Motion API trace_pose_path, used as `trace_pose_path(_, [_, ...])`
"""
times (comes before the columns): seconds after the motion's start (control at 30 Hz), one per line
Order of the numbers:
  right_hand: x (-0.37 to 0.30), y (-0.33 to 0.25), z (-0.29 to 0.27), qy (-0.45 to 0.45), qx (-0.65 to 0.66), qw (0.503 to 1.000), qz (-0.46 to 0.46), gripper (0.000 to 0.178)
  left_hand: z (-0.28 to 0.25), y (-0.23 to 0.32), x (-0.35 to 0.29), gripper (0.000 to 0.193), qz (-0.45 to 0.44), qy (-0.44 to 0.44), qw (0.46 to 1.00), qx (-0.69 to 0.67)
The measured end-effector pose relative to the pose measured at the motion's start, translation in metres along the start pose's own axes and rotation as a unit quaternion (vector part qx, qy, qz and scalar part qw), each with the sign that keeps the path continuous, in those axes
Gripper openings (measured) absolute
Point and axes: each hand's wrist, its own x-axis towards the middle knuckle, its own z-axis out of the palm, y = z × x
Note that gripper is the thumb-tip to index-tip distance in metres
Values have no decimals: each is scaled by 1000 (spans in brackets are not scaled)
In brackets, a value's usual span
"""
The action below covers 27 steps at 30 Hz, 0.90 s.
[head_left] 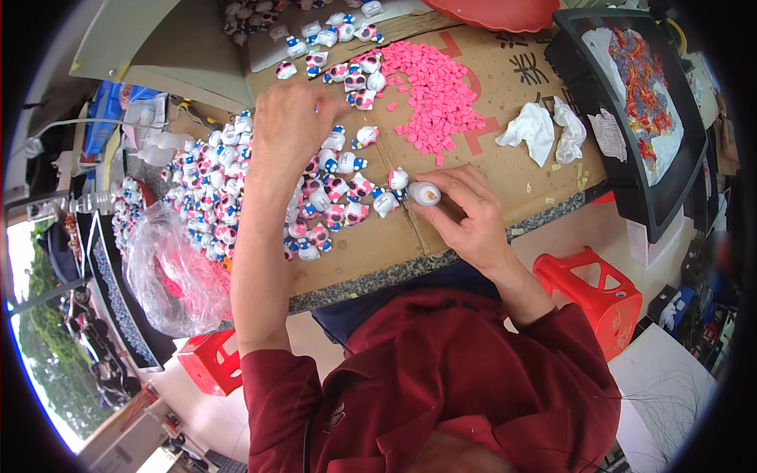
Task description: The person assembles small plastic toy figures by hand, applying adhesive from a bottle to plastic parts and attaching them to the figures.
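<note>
My right hand (471,211) holds a small white bottle (425,194) upright between thumb and fingers, its yellowish tip facing up. Beside it stand a few small white, pink and blue figurines (385,202). My left hand (288,126) reaches over the far rows of figurines (355,81). Its fingers are curled, and a bit of blue and white shows near them; the back of the hand hides what they grip. A big heap of figurines (206,185) lies left of my left forearm. Small pink pieces (434,94) form a pile beyond the bottle.
Cardboard (505,181) covers the stone-edged table. Crumpled white tissues (530,135) lie at right, near a black tray (694,150) of red and orange pieces. A clear plastic bag (169,276) sits at the left edge. Red stools (591,296) stand below the table.
</note>
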Motion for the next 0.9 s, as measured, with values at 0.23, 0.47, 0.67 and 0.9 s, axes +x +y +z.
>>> trace_pose_path(0.23, [1, -3, 0, -5, 3, 1000, -6, 27, 13, -7, 29, 21, 131, 84, 987, -26])
trace_pose_path(0.47, [-5, -3, 2, 51, 98, 993, 34, 26, -8, -9, 9, 34, 90, 88, 986, -109])
trace_pose_path(0.67, [-16, -5, -13, 63, 182, 979, 64, 35, -19, 43, -86, 31, -158, 76, 744, -644])
trace_pose_path(0.9, [-9, -31, -35, -32, 106, 991, -76, 41, 36, 81, -148, 34, -195, 129, 630, -741])
